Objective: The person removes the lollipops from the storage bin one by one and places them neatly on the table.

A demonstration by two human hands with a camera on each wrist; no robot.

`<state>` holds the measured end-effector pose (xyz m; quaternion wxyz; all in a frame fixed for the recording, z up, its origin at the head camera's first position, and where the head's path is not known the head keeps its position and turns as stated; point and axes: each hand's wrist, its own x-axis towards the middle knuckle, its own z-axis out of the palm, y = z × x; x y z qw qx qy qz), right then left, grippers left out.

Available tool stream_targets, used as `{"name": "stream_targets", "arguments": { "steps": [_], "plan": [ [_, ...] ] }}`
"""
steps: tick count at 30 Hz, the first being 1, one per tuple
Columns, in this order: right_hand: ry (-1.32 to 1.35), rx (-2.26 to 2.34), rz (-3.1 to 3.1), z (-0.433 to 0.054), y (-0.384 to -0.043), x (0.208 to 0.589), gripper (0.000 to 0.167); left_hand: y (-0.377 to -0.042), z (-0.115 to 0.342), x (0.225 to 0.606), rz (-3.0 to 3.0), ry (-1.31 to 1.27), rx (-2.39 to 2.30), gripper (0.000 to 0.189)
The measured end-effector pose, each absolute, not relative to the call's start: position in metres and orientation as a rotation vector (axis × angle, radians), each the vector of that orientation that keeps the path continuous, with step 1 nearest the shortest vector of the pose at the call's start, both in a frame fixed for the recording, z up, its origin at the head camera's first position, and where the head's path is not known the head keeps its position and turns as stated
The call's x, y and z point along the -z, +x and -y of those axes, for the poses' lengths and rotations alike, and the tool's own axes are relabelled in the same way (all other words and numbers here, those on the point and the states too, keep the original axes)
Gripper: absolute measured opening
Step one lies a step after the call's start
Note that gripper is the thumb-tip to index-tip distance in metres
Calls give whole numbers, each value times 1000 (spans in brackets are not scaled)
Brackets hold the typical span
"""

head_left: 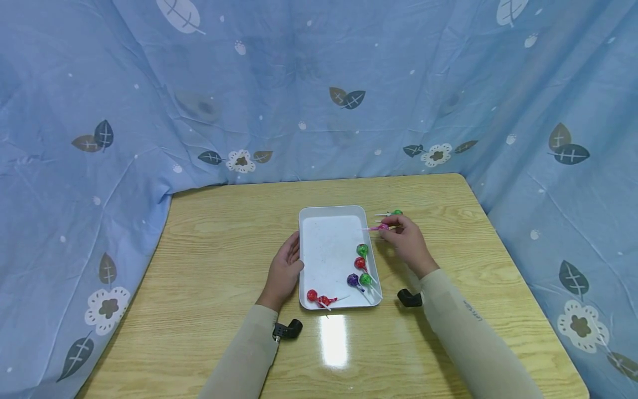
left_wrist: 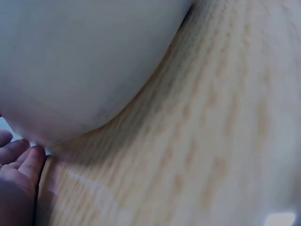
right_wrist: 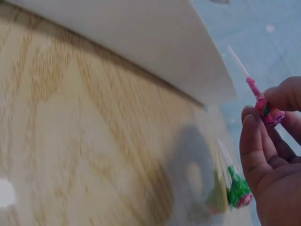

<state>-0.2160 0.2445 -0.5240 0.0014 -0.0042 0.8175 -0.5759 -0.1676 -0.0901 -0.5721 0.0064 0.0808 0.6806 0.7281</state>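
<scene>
My right hand (head_left: 407, 244) pinches a pink-wrapped lollipop (right_wrist: 264, 109) by its head, with the white stick pointing left over the right rim of a white tray (head_left: 324, 238). Against the tray's left outer wall rests my left hand (head_left: 286, 273), its fingers fairly straight along the side. Inside the tray, a green lollipop (head_left: 362, 250), a red lollipop (head_left: 360, 263), a purple lollipop (head_left: 353, 280) and another green lollipop (head_left: 365, 279) lie along the right side. Two red lollipops (head_left: 312, 295) sit in the near left corner.
Beyond my right hand, a green lollipop (right_wrist: 240, 192) lies on the wooden table (head_left: 224, 249). A second white stick (head_left: 381, 221) shows beside it, partly hidden by the hand. A blue leaf-patterned curtain (head_left: 299, 100) hangs behind the table and at both sides.
</scene>
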Motion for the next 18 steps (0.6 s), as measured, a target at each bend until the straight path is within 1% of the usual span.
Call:
{"name": "stream_targets", "arguments": {
  "steps": [18],
  "plan": [
    [138, 1795, -2586, -268, -223, 537, 36, -169, 90, 573, -2151, 214, -2262, 78]
  ]
}}
